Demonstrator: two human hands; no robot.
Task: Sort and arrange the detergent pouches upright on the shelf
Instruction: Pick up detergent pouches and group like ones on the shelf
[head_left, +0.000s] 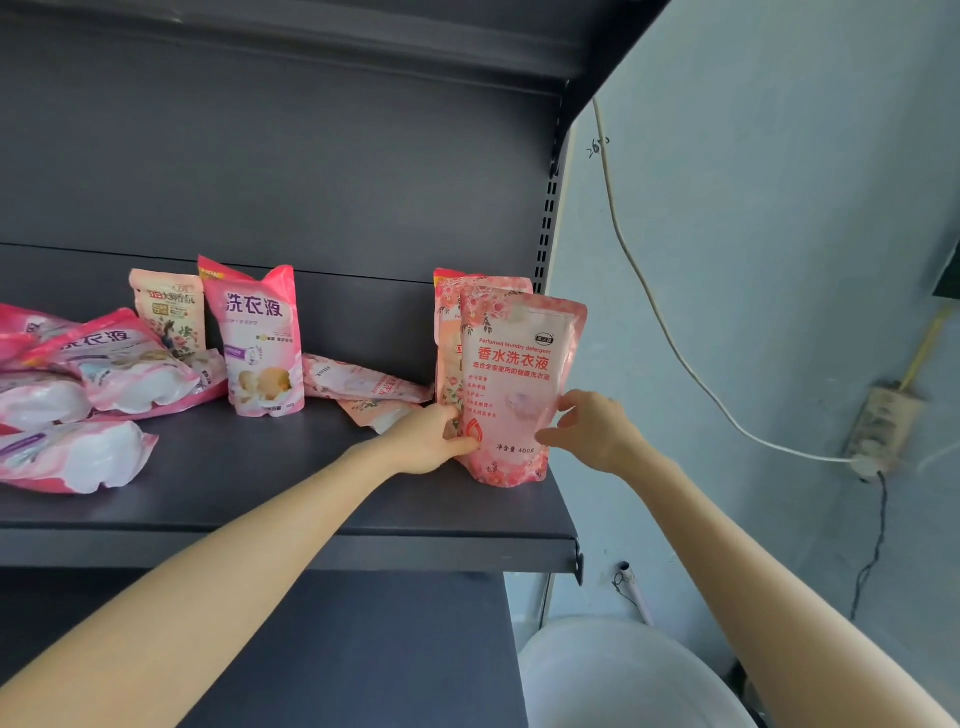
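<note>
At the right end of the shelf, left hand and right hand gripped the upright pouch between their fingers.

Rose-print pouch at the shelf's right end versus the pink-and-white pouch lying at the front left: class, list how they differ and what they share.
The rose-print pouch stands upright; the pink-and-white pouch lies flat. The left hand and right hand grip the rose-print pouch's sides; no hand touches the pink-and-white pouch. The rose-print pouch shows flowers and red text; the pink-and-white pouch shows a broad white area. Both are pink and on the same shelf.
</note>
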